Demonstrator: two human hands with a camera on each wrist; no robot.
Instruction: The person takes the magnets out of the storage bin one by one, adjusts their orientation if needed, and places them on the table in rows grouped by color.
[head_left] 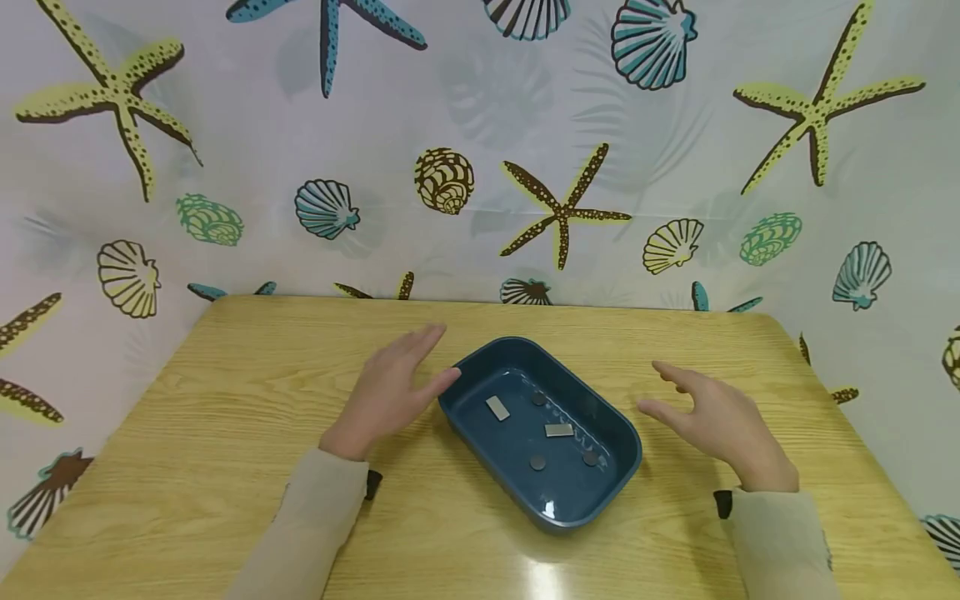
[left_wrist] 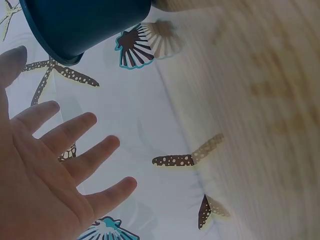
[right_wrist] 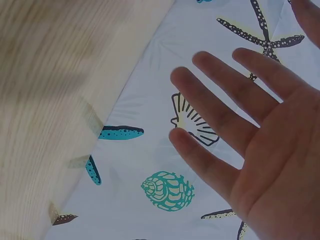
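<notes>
Wooden tabletop: rendered as motion-blurred grain in both wrist views. Dark blue oval plastic tray: cut off by the top edge of the left wrist view, only an outer wall being shown. Small dark round pieces and grey rectangular pieces in the tray: too small for material to be told.

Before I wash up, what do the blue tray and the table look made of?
Blue tray: likely moulded plastic, glossy; rounded rim and a bright glint inside. Table: wood-grain surface, probably laminate or veneer; smooth sheen reflecting light near the front edge.
</notes>
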